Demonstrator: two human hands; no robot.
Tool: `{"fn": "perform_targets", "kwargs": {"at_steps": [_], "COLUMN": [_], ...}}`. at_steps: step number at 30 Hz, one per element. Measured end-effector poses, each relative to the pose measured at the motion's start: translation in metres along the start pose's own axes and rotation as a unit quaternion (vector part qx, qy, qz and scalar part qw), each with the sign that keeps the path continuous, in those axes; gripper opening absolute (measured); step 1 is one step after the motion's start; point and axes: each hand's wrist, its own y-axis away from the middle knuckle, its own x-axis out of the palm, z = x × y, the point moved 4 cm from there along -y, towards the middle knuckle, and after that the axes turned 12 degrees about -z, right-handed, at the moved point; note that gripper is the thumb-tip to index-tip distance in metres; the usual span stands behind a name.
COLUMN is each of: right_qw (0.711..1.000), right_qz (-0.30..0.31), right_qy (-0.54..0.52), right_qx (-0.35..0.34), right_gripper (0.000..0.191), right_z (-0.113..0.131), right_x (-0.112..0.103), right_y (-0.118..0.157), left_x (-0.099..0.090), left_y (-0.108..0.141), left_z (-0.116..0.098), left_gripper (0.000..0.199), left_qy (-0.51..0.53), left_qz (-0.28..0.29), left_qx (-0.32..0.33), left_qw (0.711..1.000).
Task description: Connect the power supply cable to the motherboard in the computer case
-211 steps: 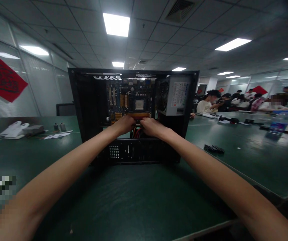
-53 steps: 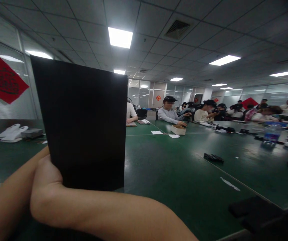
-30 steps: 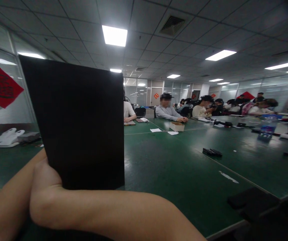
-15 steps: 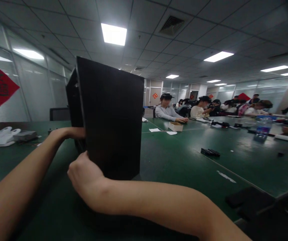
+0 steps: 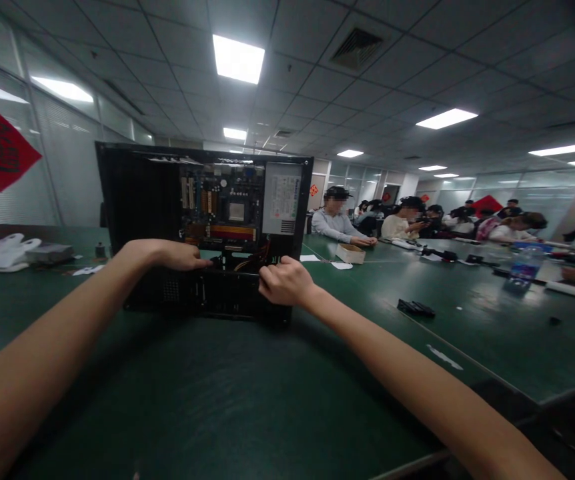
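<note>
At far left, a white bag (image 5: 2, 255) lies beside a grey box (image 5: 52, 253). The left hand (image 5: 180, 256), its fingers partly bent, reaches into the open case (image 5: 230, 293) standing on the table (image 5: 207, 393); I cannot tell whether it holds anything. The right hand (image 5: 285, 281), fingers curled in, meets the case's lower rail near its right end; its grip is unclear.

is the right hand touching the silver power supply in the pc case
Apart: the head view shows a dark strip of the pc case between the right hand and the bottom edge of the power supply above it.
</note>
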Motion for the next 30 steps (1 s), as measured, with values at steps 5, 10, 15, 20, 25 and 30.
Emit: {"fn": "perform_targets", "kwargs": {"at_steps": [5,10,15,20,25,30], "right_qw": [0.999,0.999,0.999,1.000,0.998,0.995], "right_qz": [-0.024,-0.030,-0.037,0.001,0.046,0.089], "right_qy": [0.001,0.001,0.002,-0.009,-0.019,-0.020], "right_qx": [-0.021,-0.013,0.004,0.020,0.039,0.039], "right_gripper": [0.027,0.027,0.029,0.029,0.028,0.027], "right_z": [-0.038,-0.043,-0.038,-0.036,-0.033,-0.033], "right_x": [0.023,0.026,0.021,0.015,0.008,0.001], "right_y": [0.022,0.028,0.027,0.025,0.021,0.019], "left_x": [-0.018,-0.023,-0.013,0.000,0.004,0.003], "left_y": [0.021,0.024,0.007,-0.003,-0.005,-0.006], "left_z": [-0.038,-0.043,-0.023,-0.012,-0.017,-0.038], "left_gripper": [0.067,0.058,0.061,0.072,0.073,0.047], "left_qy": [-0.063,-0.049,-0.040,0.050,0.075,0.069], "left_qz": [0.045,0.057,0.014,-0.014,-0.023,-0.007], "left_qx": [-0.031,-0.009,0.012,0.071,0.084,0.116], "left_qw": [0.996,0.997,0.999,0.996,0.993,0.991]}}
